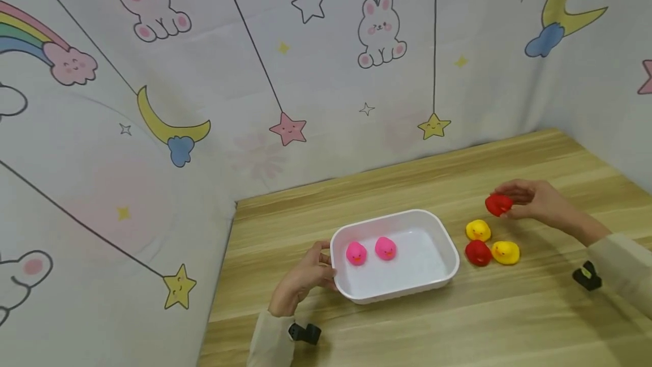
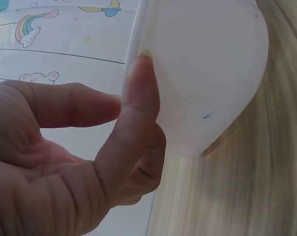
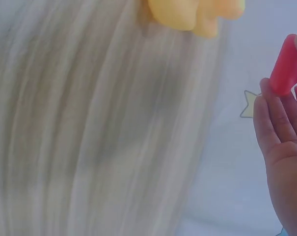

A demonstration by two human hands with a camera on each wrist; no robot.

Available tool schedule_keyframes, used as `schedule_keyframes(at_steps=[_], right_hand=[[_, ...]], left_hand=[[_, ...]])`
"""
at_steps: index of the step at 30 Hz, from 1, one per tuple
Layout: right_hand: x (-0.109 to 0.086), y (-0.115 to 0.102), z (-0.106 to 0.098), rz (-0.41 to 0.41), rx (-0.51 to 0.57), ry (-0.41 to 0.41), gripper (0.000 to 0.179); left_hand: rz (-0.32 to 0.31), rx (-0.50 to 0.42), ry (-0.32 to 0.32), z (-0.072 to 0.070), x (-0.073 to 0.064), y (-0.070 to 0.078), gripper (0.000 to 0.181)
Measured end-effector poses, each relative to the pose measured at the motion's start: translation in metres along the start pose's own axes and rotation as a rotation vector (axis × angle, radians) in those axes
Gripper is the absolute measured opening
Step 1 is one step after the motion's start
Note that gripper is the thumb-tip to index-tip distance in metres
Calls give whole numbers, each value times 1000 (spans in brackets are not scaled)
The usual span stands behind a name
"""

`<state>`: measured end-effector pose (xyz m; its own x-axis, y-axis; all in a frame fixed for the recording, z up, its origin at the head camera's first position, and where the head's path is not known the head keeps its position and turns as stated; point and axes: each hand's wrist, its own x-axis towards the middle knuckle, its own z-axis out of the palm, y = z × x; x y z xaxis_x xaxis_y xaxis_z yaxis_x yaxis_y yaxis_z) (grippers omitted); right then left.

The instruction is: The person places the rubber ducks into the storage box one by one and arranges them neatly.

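Note:
A white plastic tray sits on the table with two pink rubber ducks in its left half. At the tray's left end my left hand pinches the rim; in the left wrist view the index finger lies along the wall and the thumb meets the edge. My right hand holds a red rubber duck above the table, between thumb and fingers. Below it stand a yellow duck, another red duck and a second yellow duck, grouped right of the tray.
The wood-grain table meets a white printed cloth at its back and left side, with more cloth on the right. A black wrist device sits at the left cuff, another at the right.

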<state>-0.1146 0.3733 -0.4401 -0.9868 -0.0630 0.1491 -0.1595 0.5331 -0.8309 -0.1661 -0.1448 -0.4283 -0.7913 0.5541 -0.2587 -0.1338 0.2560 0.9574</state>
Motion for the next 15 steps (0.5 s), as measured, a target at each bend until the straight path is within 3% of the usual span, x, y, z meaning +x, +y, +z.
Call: schedule_keyframes(at_steps=[15], right_hand=[[14,-31,5,7,-61,-81,49]], left_hand=[[-8,-11,-10,-5,0,-3,66]])
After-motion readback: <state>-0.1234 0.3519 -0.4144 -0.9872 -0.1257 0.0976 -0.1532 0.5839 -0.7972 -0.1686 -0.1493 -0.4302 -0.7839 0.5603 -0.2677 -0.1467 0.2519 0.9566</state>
